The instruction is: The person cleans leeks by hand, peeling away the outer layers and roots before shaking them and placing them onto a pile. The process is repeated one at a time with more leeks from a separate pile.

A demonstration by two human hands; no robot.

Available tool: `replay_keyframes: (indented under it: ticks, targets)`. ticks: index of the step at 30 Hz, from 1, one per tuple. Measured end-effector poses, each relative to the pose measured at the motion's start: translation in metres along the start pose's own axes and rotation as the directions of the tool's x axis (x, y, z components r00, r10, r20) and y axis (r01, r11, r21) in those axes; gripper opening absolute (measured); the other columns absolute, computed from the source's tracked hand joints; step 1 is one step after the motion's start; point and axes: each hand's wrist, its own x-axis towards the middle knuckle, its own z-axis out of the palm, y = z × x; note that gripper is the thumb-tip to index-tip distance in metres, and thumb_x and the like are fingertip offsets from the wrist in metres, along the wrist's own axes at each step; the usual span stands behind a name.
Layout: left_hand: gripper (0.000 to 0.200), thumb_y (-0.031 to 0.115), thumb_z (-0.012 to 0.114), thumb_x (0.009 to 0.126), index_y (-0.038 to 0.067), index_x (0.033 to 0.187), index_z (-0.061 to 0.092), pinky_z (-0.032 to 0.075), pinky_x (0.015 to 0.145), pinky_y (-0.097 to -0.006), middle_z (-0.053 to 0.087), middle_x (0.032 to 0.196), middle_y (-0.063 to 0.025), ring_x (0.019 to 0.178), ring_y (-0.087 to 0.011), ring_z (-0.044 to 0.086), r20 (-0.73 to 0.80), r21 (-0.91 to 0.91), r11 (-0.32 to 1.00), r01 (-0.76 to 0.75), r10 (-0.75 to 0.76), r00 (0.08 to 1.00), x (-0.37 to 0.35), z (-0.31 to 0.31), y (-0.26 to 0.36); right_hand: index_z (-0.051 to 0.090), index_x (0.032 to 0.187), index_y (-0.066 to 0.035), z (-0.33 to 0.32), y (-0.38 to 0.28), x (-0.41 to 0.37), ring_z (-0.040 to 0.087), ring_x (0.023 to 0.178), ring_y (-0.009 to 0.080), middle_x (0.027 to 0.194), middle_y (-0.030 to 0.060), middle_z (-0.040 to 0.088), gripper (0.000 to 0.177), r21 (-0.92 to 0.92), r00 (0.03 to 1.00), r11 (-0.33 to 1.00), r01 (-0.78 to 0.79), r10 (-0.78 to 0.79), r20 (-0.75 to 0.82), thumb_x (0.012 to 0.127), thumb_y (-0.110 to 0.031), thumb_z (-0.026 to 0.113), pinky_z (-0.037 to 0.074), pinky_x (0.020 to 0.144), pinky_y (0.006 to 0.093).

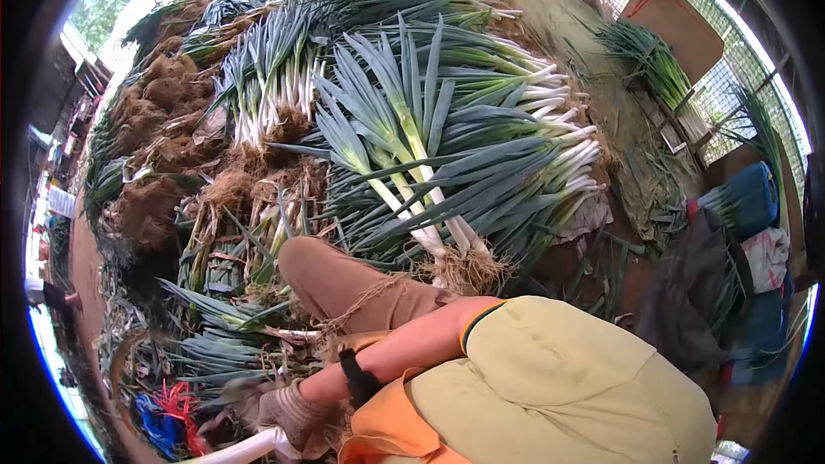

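Observation:
My right hand (292, 417), in a knitted glove, is low at the left, with a dark band around the wrist above it. Its fingers are closed around the thick white stalk of a large green onion (236, 448), which runs out of view at the bottom edge. Blur covers the area just left of the glove. I cannot make out my left hand. Several green onions with roots (468, 271) lie beyond my bent knee (344, 279), leaves pointing away. More green onions (215, 348) lie beside the glove.
A large pile of green onions (541, 155) with clean white ends spreads ahead. Rooted bunches (275, 77) and brown root clumps (163, 90) lie at the left. Red and blue plastic strips (176, 417) are at lower left. A dark cloth (687, 292) and cardboard (675, 26) are at right.

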Motion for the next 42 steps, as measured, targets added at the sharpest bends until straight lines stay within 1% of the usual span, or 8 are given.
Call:
replay_keyframes:
  ticks: [15,27,29,33,34,37,40,42]
  targets:
    - [0.029,0.031,0.046,0.087,0.003,0.096,0.043,0.039,0.077,-0.0225,0.048,0.085,-0.0040,0.077,-0.0113,0.047,0.466,-0.214,0.944,0.252,-0.128,0.876,0.041,-0.045,0.024,0.063,0.080,-0.005,-0.001,0.055,-0.006,0.060,0.067,0.0253,0.071,0.0127,0.061,0.031,-0.328,0.981,0.924,-0.194,0.177,-0.082,0.053,-0.019,0.066,0.047,0.058,0.0341]
    - [0.029,0.013,0.050,0.084,0.005,0.110,0.045,0.046,0.064,-0.0289,0.046,0.076,-0.0044,0.062,-0.0139,0.048,0.199,-0.027,0.996,0.088,-0.081,0.977,0.031,-0.033,0.016,0.059,0.097,-0.011,-0.083,0.016,-0.102,0.058,0.077,0.0305,0.083,0.0125,0.061,0.035,-0.761,0.973,0.608,-0.229,0.164,-0.162,0.064,-0.019,0.065,0.046,0.064,0.0372]
    - [0.027,0.014,0.051,0.083,0.004,0.108,0.046,0.046,0.063,-0.0285,0.047,0.075,-0.0045,0.061,-0.0140,0.048,0.231,-0.009,0.993,0.120,-0.114,0.966,0.032,-0.026,0.013,0.058,0.100,-0.010,-0.106,0.061,-0.159,0.060,0.075,0.0229,0.086,0.0105,0.062,0.031,-0.505,0.823,0.863,0.020,-0.301,-0.482,0.071,-0.015,0.064,0.047,0.065,0.0322]
    - [0.025,0.015,0.052,0.082,0.002,0.103,0.049,0.046,0.062,-0.0278,0.048,0.073,-0.0046,0.061,-0.0141,0.049,0.263,0.041,0.983,0.179,-0.184,0.947,0.032,-0.013,0.007,0.059,0.094,-0.003,-0.162,0.068,-0.331,0.057,0.064,0.0119,0.077,0.0057,0.061,0.018,0.313,0.184,0.950,0.012,0.305,-0.934,0.078,-0.011,0.055,0.048,0.055,0.0247]
    - [0.024,0.015,0.052,0.082,0.002,0.103,0.049,0.046,0.062,-0.0278,0.049,0.072,-0.0046,0.061,-0.0141,0.049,0.243,0.044,0.980,0.193,-0.198,0.950,0.035,-0.016,0.006,0.058,0.093,-0.001,-0.175,0.090,-0.382,0.056,0.058,0.0140,0.073,0.0073,0.060,0.018,-0.037,0.111,0.997,-0.064,-0.030,-0.993,0.077,-0.007,0.054,0.047,0.052,0.0249]
    - [0.024,0.015,0.052,0.082,0.002,0.102,0.049,0.046,0.062,-0.0276,0.049,0.072,-0.0045,0.061,-0.0141,0.049,0.175,0.061,0.972,0.225,-0.233,0.957,0.045,-0.029,0.003,0.051,0.072,-0.007,-0.198,0.160,-0.532,0.047,0.046,0.0142,0.057,0.0029,0.048,0.007,0.234,-0.520,0.885,0.402,0.431,-0.738,0.078,-0.009,0.048,0.041,0.044,0.0275]
    - [0.024,0.015,0.053,0.082,0.002,0.101,0.050,0.045,0.062,-0.0275,0.049,0.071,-0.0045,0.062,-0.0142,0.049,0.086,0.069,0.961,0.266,-0.272,0.959,0.057,-0.045,0.007,0.047,0.072,-0.011,-0.209,0.227,-0.672,0.043,0.043,0.0172,0.054,0.0048,0.046,0.015,0.776,-0.614,0.418,-0.472,0.476,-0.630,0.083,-0.019,0.041,0.035,0.041,0.0291]
    - [0.023,0.016,0.053,0.082,0.002,0.100,0.050,0.045,0.062,-0.0274,0.049,0.071,-0.0044,0.062,-0.0142,0.050,0.035,0.072,0.957,0.280,-0.283,0.958,0.065,-0.058,0.011,0.048,0.091,-0.007,-0.203,0.224,-0.671,0.043,0.045,0.0170,0.059,0.0064,0.048,0.014,0.646,-0.719,0.763,-0.019,0.439,-0.539,0.084,-0.019,0.043,0.036,0.042,0.0297]
